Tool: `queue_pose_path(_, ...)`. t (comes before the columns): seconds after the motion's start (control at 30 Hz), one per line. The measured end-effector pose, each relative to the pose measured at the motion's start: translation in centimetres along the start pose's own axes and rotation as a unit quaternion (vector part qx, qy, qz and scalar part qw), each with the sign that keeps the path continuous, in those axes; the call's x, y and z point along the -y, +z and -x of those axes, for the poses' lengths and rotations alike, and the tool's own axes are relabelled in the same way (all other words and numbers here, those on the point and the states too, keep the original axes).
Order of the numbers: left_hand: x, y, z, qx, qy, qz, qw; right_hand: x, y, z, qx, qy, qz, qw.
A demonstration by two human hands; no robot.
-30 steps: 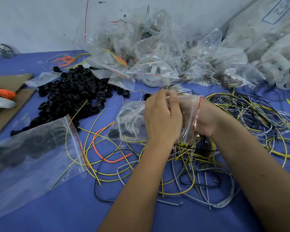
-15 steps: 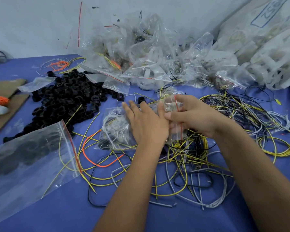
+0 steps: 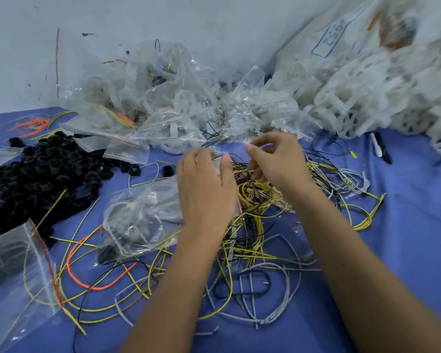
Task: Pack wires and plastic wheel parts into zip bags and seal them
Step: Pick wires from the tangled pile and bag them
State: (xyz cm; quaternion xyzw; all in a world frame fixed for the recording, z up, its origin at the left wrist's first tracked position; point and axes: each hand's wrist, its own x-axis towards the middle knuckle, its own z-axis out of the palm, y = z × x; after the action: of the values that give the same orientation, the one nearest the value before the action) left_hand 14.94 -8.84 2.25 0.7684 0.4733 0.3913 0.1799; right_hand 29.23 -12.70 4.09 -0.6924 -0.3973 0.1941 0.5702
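A person's two bare forearms reach over a blue table (image 3: pixel 405 212) strewn with wires.

The left hand (image 3: pixel 205 189) lies palm down, fingers nearly straight, pressing the mouth end of a filled zip bag (image 3: pixel 140 220) that rests flat on the table, its body stretching to the left of the hand.

The right hand (image 3: pixel 278 161) hovers just beside it, fingers loosely curled and thumb extended. It appears to hold nothing, though whether it pinches a thin strand cannot be told.

Beneath both hands sits a tangle of loose wires (image 3: pixel 255 225), yellow, black and grey.

Risks from here are judgements:
- A loose wire may catch in the bag's strip, so the seal would likely stay partly open.
- The wires coiled inside may spring and push the mouth apart.

Behind lie a heap of packed bags (image 3: pixel 168 108) and, left, a mound of black rings (image 3: pixel 43 174).
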Motion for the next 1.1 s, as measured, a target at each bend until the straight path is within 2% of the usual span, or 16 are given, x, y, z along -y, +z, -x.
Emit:
queue_pose_path(0.07, -2.7, 1.3, -0.3, -0.021, 0.042, 0.033, 0.998, -0.7, -2.0, -0.8, -0.041, 0.005, 0.006, 0.999)
queue_pose_path(0.17, -6.5, 4.1, -0.8, 0.018, 0.081, 0.049, 0.995, -2.4, -5.7, -2.6, -0.109, 0.004, 0.063, 0.992)
queue_pose_path(0.23, -8.5, 6.4, -1.0, 0.072, 0.1, 0.035, 0.992, -3.6, -8.4, -4.1, -0.148, 0.002, 0.153, 0.977)
queue_pose_path(0.33, -10.7, 9.5, -1.3, 0.133, 0.126, 0.007, 0.983, -5.2, -11.9, -6.3, -0.165, -0.006, 0.321, 0.933)
queue_pose_path(0.47, -12.6, 12.3, -1.3, 0.146, 0.151, 0.001, 0.978, -6.9, -14.3, -9.5, -0.132, -0.022, 0.437, 0.889)
queue_pose_path(0.6, -13.7, 13.9, -1.2, 0.163, 0.147, 0.002, 0.976, -7.8, -14.4, -12.5, -0.011, -0.02, 0.553, 0.833)
queue_pose_path(0.67, -13.8, 14.2, -1.1, 0.164, 0.151, 0.001, 0.975, -8.0, -14.2, -13.0, 0.012, 0.005, 0.585, 0.811)
queue_pose_path(0.77, -13.6, 14.2, -1.2, 0.155, 0.152, 0.004, 0.976, -8.2, -14.1, -12.5, -0.049, -0.008, 0.555, 0.83)
queue_pose_path(0.87, -13.3, 13.7, -1.4, 0.148, 0.142, 0.016, 0.979, -7.7, -14.1, -10.9, -0.151, -0.048, 0.45, 0.879)
queue_pose_path(0.97, -12.8, 12.7, -1.5, 0.135, 0.132, 0.034, 0.981, -6.4, -13.4, -9.0, -0.238, -0.084, 0.366, 0.896)
queue_pose_path(1.1, -11.2, 9.9, -1.7, 0.092, 0.11, 0.045, 0.989, -3.5, -11.2, -6.1, -0.29, -0.088, 0.241, 0.922)
